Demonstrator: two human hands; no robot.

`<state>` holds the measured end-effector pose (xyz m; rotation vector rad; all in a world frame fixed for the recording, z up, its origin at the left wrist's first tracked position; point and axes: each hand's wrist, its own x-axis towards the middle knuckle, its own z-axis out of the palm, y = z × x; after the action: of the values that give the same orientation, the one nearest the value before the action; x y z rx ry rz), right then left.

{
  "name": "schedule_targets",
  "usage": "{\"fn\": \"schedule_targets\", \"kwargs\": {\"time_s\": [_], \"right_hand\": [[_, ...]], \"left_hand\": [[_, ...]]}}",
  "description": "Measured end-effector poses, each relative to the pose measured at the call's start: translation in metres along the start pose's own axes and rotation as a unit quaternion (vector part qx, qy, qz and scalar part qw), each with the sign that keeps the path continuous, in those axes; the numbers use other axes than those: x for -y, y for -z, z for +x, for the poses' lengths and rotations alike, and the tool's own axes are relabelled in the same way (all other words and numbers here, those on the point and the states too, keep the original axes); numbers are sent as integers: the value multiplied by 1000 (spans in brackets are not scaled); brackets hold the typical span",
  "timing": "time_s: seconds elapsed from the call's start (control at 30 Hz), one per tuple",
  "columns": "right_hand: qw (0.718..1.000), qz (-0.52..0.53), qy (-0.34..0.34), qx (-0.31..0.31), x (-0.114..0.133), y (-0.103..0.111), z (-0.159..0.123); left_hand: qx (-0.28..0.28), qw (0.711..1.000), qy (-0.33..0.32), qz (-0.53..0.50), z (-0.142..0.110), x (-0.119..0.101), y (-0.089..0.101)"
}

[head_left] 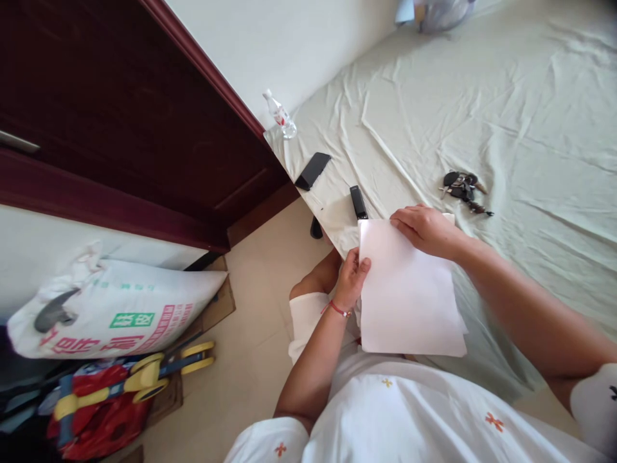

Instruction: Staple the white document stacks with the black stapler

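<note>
A small stack of white paper sheets [409,302] lies over my lap and the edge of the cloth-covered surface, its lower right corners slightly out of line. My left hand [351,278] grips the stack's left edge, thumb on top and the other fingers underneath. Across the top edge lies my right hand [424,230], its fingers together and bent over the paper. Just beyond the upper left corner is a small black device [358,202]. A bunch of keys [463,188] rests on the cloth past my right hand.
A pale, wrinkled cloth [409,128] covers the surface ahead. A black folded case [313,170] and a clear plastic bottle [280,116] stand along its left edge. On the floor at left are a large white sack [130,308] and a yellow-and-blue ride-on toy [144,379]. A dark red door [120,116] is at upper left.
</note>
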<state>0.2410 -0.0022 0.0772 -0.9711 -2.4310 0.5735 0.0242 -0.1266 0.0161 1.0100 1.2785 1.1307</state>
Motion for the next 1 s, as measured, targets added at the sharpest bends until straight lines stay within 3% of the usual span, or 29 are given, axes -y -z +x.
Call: {"fn": "schedule_targets", "kwargs": {"time_s": [0.17,0.37,0.53,0.63,0.8,0.9,1.0], "right_hand": [[998,-24,54,-7,14,30,11],[992,-120,35,-14,15,55,22],[993,-96,2,65,-2,46,19],[988,-132,7,74,-3,37,17],[988,-138,31,55,13,20,20],[989,-104,54,91,26,9,22],[991,-66,31,110,36,3,23]], "left_hand": [[69,992,95,-47,4,-22,-6],[-10,970,137,-201,2,-29,-18],[-51,954,173,-239,-1,-17,-20],[-51,958,177,-221,-6,-9,-22],[-38,967,179,-178,-12,-6,-29],[-33,964,186,-187,-14,-7,-34],[-23,962,184,-203,-16,-5,-36]]}}
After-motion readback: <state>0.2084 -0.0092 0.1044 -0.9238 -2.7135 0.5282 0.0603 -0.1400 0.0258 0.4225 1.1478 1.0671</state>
